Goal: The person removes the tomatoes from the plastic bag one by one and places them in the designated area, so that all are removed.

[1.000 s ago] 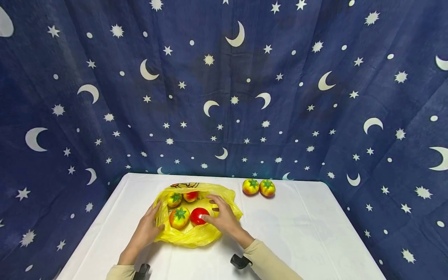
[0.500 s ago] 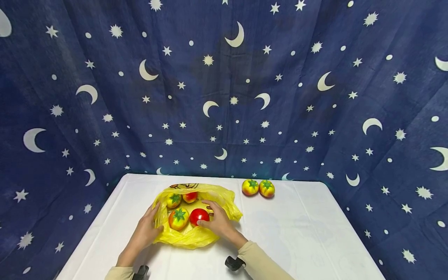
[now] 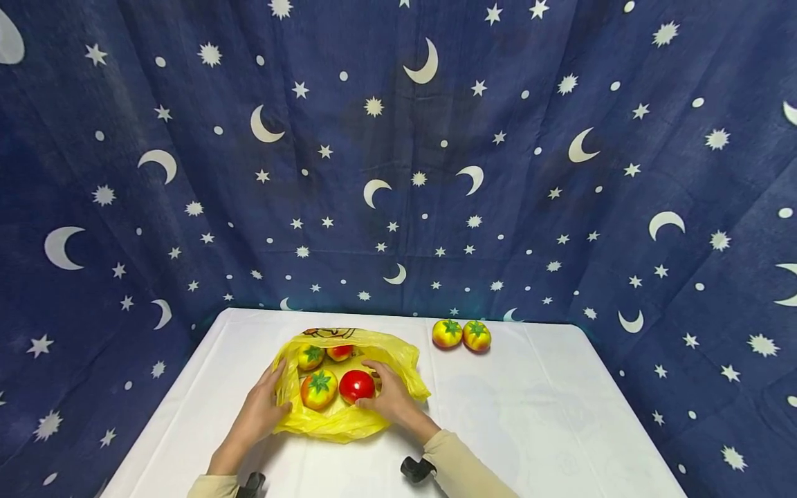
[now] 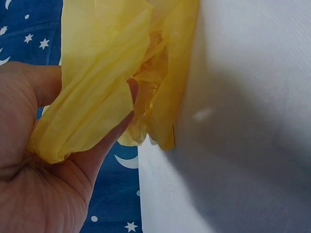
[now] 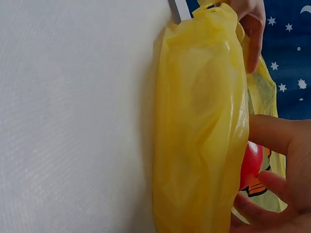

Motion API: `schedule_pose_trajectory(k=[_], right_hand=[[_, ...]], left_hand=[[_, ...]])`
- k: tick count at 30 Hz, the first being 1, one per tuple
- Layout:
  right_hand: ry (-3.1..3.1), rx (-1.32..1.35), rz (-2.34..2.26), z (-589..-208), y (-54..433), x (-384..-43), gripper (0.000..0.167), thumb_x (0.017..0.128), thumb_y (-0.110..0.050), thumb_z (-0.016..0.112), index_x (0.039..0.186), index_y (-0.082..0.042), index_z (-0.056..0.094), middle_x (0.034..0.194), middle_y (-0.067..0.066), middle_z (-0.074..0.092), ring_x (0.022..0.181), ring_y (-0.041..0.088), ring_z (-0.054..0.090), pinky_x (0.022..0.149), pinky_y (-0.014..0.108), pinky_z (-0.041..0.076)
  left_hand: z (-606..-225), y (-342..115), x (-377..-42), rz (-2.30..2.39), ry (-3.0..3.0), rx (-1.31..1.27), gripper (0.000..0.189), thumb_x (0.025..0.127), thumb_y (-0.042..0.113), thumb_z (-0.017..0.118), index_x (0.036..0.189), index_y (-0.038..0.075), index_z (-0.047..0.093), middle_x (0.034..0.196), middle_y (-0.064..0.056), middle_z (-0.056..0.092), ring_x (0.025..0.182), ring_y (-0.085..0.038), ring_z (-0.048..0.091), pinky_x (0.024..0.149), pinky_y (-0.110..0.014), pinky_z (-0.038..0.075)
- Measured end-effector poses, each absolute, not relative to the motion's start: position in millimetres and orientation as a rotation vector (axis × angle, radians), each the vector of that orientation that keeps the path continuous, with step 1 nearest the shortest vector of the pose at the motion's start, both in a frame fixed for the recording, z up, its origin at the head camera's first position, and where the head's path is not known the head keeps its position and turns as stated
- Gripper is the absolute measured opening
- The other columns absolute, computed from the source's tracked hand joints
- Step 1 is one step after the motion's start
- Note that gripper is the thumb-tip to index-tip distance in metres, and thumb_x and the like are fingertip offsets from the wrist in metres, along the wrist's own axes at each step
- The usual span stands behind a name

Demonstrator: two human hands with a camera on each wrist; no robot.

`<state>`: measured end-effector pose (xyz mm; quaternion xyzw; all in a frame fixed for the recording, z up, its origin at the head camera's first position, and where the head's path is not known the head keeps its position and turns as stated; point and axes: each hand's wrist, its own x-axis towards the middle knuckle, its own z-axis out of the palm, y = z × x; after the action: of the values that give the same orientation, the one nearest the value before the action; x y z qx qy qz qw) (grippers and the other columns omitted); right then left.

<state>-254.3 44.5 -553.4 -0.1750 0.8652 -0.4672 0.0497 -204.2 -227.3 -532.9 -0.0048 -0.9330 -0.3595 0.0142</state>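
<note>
A yellow plastic bag (image 3: 336,429) lies with its mouth spread on the white table. Inside, a red toy tomato (image 3: 357,386) shows smooth side up, beside a yellow-orange toy tomato (image 3: 319,389) with a green leafy top. Two more, a yellow one (image 3: 310,357) and a red one (image 3: 340,351), sit behind them. My left hand (image 3: 258,408) grips the bag's left edge, the film lying between thumb and fingers in the left wrist view. My right hand (image 3: 392,398) reaches in from the right, its thumb and fingers curved around the red tomato's right side.
Two yellow-red toy tomatoes (image 3: 462,335) stand side by side at the table's back edge, right of the bag. A dark blue curtain (image 3: 398,173) with moons and stars hangs behind the white table (image 3: 548,415).
My right hand has moved left and its fingers have drawn in around the red tomato, which has stayed in place. My left hand has kept its hold on the bag.
</note>
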Motion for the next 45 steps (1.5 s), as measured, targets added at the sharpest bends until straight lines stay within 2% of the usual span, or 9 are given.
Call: schedule_pose_trajectory(k=[12,31,38,45], right_hand=[[2.653,-0.514,-1.278,-557.7,41.1,-254.4,0.074,0.072,-0.022,0.086,0.138,-0.019,0.052,0.13,0.009,0.063,0.115,0.027,0.06,0.101,0.045,0.052],[2.644,-0.483,-1.365,-552.4,41.8,-256.3,0.071,0.073,-0.021,0.085,0.136,-0.021,0.053,0.132,0.006,0.061,0.118,0.026,0.059,0.101,0.046,0.052],[2.627,-0.523,-1.419,-546.0,41.2,-252.7,0.074,0.072,-0.021,0.087,0.137,-0.017,0.054,0.132,0.006,0.061,0.105,0.02,0.06,0.09,0.033,0.055],[2.607,-0.544,-1.46,-539.5,40.7,-252.6,0.071,0.073,-0.022,0.086,0.136,-0.016,0.055,0.13,0.005,0.062,0.1,0.015,0.059,0.082,0.026,0.053]], left_hand=[[-534.8,-228.0,-203.6,-1.13,-2.917,0.005,0.088,0.08,-0.001,0.067,0.155,0.001,0.022,0.159,-0.03,0.019,0.145,-0.05,0.023,0.117,-0.061,0.025],[-533.7,-224.9,-204.6,-1.115,-2.897,-0.002,0.088,0.079,-0.001,0.069,0.155,0.001,0.024,0.159,-0.029,0.02,0.144,-0.051,0.025,0.116,-0.062,0.026],[-535.5,-226.4,-202.7,-1.128,-2.891,-0.006,0.088,0.079,-0.002,0.069,0.155,0.001,0.024,0.159,-0.03,0.02,0.144,-0.05,0.024,0.116,-0.061,0.025],[-534.9,-227.7,-204.5,-1.121,-2.894,-0.011,0.088,0.079,-0.002,0.069,0.155,0.0,0.024,0.159,-0.03,0.02,0.144,-0.05,0.024,0.117,-0.061,0.025]])
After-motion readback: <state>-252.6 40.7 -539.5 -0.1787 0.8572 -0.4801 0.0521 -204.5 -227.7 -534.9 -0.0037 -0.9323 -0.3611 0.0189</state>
